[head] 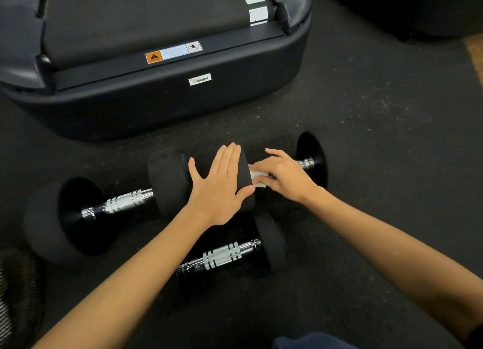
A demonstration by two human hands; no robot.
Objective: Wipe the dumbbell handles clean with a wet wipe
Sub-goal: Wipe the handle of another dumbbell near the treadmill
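- Dark rubber gym floor (366, 139) carries three dumbbells in front of a treadmill base (162, 97).
- Far right dumbbell (311, 160) is the one being cleaned; its handle lies under the right hand (285, 177).
- Left hand (219, 189) rests flat, fingers spread and released, steadying the near weight head.
- Right fingers clench the wet wipe (257, 178) around the handle; twisting while sliding probably reaches the knurling.

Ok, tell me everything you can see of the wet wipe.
The wet wipe is a small white wad, bunched up rather than spread flat. Only a bit shows, the rest hidden under the right hand, which presses it onto the chrome handle of the far right dumbbell, next to the black weight that the left hand rests on. How damp it is cannot be told.
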